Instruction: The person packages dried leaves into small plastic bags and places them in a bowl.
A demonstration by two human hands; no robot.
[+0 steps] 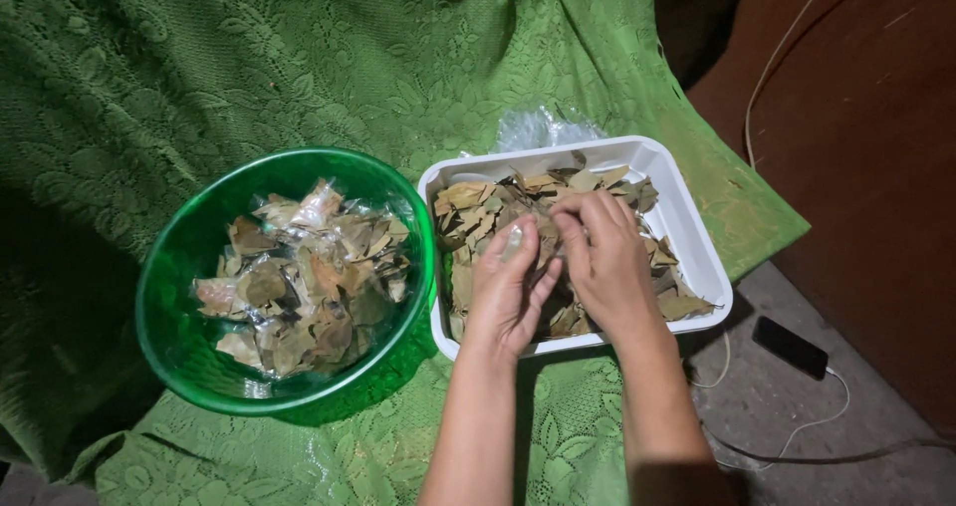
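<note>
**Both hands over the tray of dry leaves**

The left hand [510,289] and the right hand [605,257] are together above a white tray [697,229] that sits on a surface draped with a green lace cloth [199,58]. The tray is filled with loose dry leaves [478,207], brown and olive in colour. Between the fingertips of the two hands is a small clear bag [516,239]; the left hand's grip is closed on it from below, thumb and fingers pinched on the plastic. The right hand's fingers curl down over the top of the bag and the leaves under it; whether its grip is clamped on the bag or on leaves I cannot tell, since the fingertips are hidden by the hand itself.

Just beside the tray, on its left and touching or nearly touching its rim, stands a round green bowl [169,297]. It holds a heap of packets [299,282], each a clear bag with leaves inside. Behind the tray's far edge lies a crumple of clear plastic [538,127] on the cloth.

To the right, off the cloth, a black phone [790,347] lies on the grey floor with a white cable [827,406] plugged into it. A dark brown panel [866,167] rises behind it.
</note>
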